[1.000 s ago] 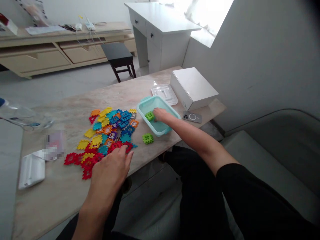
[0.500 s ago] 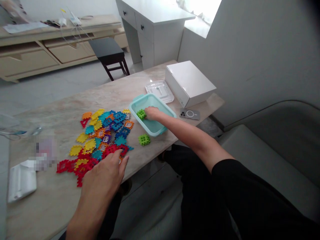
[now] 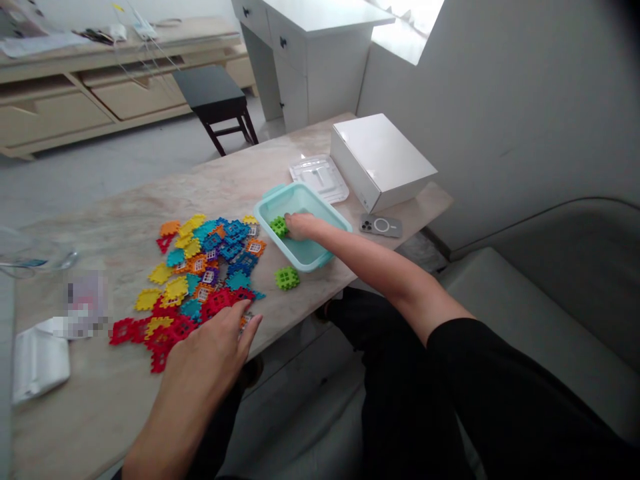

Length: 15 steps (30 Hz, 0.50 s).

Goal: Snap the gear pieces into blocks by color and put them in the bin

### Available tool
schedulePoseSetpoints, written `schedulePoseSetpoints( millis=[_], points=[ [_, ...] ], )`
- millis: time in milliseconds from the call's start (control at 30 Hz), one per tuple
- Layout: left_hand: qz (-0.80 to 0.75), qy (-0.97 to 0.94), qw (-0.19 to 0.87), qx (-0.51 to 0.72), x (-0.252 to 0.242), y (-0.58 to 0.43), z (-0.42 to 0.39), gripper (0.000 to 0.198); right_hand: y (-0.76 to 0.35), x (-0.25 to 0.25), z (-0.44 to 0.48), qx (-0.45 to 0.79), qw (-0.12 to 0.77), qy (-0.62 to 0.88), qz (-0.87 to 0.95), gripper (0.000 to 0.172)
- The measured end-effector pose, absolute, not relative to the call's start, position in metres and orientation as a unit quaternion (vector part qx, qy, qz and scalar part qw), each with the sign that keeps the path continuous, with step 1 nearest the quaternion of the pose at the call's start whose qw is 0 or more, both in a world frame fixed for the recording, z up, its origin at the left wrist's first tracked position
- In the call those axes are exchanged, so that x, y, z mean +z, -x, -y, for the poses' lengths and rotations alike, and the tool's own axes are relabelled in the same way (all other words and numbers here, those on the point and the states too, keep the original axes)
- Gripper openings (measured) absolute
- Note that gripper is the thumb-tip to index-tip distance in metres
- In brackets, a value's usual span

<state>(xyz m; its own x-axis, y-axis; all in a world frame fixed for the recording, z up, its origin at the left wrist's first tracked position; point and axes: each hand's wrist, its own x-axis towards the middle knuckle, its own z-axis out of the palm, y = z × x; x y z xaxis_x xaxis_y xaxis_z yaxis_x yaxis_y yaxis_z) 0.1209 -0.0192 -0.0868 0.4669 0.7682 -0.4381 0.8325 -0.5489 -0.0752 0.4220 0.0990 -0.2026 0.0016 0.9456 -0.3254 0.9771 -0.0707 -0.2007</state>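
Note:
My right hand [image 3: 300, 226] reaches into a light turquoise plastic tub [image 3: 340, 221], its fingers closed at the edge of a green interlocking building piece [image 3: 279, 227]. The fingertips are partly hidden. A second cluster of green building pieces [image 3: 287, 278] lies on the table just in front of the tub. My left hand [image 3: 220, 343] hovers at or rests on the near side of a heap of colourful building pieces [image 3: 210, 257], thumb and fingers apart, with red pieces [image 3: 217, 303] right beside its fingertips. The heap mixes red, yellow, blue, orange and purple pieces, some with window grids.
Behind the tub lie a clear plastic tray [image 3: 320, 177] and a white box [image 3: 383, 160]. A grey phone [image 3: 381, 225] sits to the tub's right. White packaging [image 3: 43, 360] lies at the table's left end. A dark stool [image 3: 213, 93] stands beyond the table.
The view has shifted slightly. My right hand stays in the tub by the green piece, and my left hand keeps its place by the heap.

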Motion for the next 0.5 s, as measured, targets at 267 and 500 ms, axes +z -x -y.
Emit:
schedulePoseSetpoints(
  millis=[267,500],
  points=[
    [-0.48,-0.853,0.064,-0.194,-0.063,-0.127,0.025,0.049,-0.437,-0.157,-0.07,-0.131,-0.002,-0.726,-0.675,0.047],
    [-0.482,-0.859,0.073,-0.153,-0.051,-0.117,0.033,0.047,-0.398,-0.106,0.001,-0.064,-0.167,-0.636,-0.751,0.026]
  ],
)
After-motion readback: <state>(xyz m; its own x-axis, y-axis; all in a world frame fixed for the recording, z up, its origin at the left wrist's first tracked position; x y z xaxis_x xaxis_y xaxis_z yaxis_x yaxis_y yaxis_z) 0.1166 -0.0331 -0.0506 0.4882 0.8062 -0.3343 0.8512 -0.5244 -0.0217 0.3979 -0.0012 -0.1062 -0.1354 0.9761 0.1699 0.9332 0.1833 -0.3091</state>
